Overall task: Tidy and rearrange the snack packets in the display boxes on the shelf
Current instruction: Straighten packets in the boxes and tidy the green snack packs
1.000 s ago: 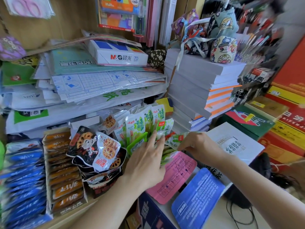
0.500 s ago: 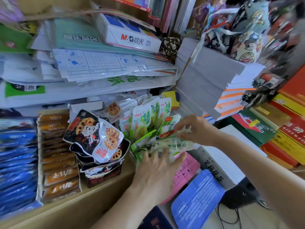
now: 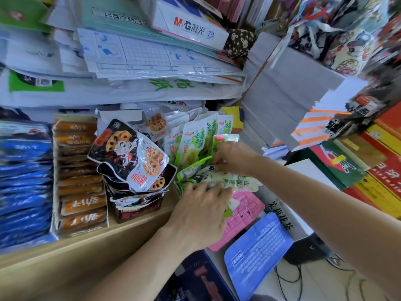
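Where the shelf (image 3: 86, 246) ends at right, the left hand (image 3: 199, 211) grips the flat green packet (image 3: 219, 180) with curled fingers; the right hand (image 3: 233, 158) pinches a second green packet (image 3: 226, 139) just beyond. Lotus-root packets (image 3: 130, 157) crowd the left; stacked paper (image 3: 152, 61) overhangs.

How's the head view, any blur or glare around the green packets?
Head view: bright, even light, no hard shadows; the green packets are slightly soft but readable; the blue packets at left and red boxes at right smear with blur; wide-angle lens bows the shelf edge; glare on the plastic-wrapped sheets.
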{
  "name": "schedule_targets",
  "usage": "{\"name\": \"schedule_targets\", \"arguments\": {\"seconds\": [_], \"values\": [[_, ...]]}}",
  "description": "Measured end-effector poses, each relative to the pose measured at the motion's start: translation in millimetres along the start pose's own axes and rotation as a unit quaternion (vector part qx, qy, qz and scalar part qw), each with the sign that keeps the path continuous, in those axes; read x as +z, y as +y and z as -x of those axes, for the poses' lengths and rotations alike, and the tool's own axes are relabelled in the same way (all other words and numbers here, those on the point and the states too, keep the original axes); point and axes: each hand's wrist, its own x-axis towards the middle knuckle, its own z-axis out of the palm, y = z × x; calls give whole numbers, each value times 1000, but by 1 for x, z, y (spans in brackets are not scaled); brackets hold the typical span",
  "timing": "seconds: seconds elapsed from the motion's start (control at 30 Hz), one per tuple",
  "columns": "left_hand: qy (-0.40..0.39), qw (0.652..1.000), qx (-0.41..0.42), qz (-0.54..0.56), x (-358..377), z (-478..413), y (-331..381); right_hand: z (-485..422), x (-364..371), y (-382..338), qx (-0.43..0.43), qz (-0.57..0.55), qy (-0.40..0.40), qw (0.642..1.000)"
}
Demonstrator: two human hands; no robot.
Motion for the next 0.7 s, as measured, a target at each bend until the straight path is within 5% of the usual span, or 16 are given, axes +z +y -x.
{"name": "schedule_targets", "arguments": {"seconds": [0.13,0.23,0.43,0.7], "values": [[18,1000,0,19,-3,0,-2,-4,7,3,9,-4,46,999],[21,1000,-3,23,-1,4,0,10,5,24,14,-121,132,984],[31,999,-23,3,-7,-4,4,55,-22,30,101,-368,281,880],[136,990,-3,-22,-32,-1,-3,98,-38,4,135,-500,389,762]]}}
